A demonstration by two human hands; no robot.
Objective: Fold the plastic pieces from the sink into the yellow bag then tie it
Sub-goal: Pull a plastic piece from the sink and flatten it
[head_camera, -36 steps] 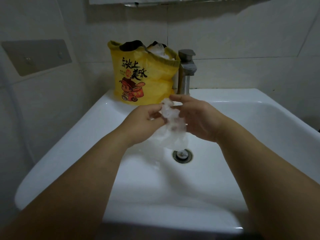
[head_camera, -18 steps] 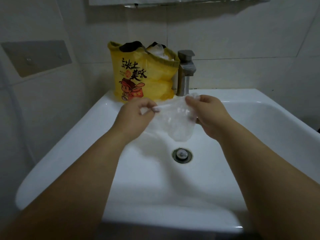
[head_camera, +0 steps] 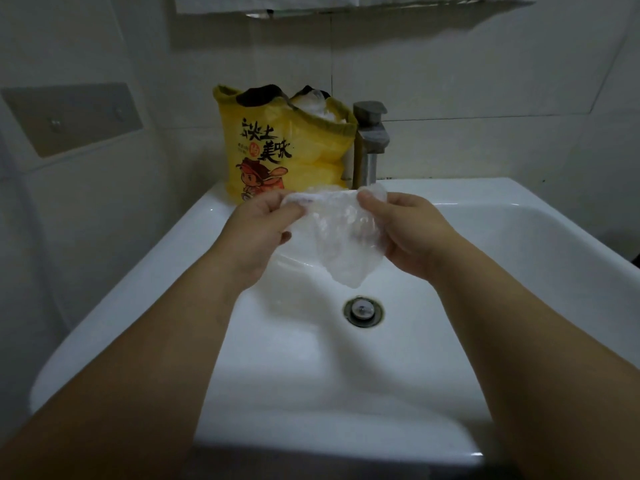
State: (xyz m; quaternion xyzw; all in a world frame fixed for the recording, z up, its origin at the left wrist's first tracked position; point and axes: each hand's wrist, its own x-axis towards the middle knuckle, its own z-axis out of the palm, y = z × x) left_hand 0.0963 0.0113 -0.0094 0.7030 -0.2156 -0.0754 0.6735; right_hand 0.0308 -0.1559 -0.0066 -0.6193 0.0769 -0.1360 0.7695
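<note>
1. Left hand [head_camera: 258, 225] and right hand [head_camera: 408, 230] pinch the top corners of the clear plastic sheet [head_camera: 341, 244] over the white ceramic sink [head_camera: 519, 216].
2. Previously bunched, it now hangs spread: ready to fold.

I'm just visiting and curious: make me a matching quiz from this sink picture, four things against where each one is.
1 yellow bag
2 clear plastic piece
3 tap
4 drain

A at the bottom of the sink
B pinched between left hand and right hand
C grey, upright at the back rim
D open-topped, standing on the back left corner

Pairs: 1-D, 2-B, 3-C, 4-A
</note>
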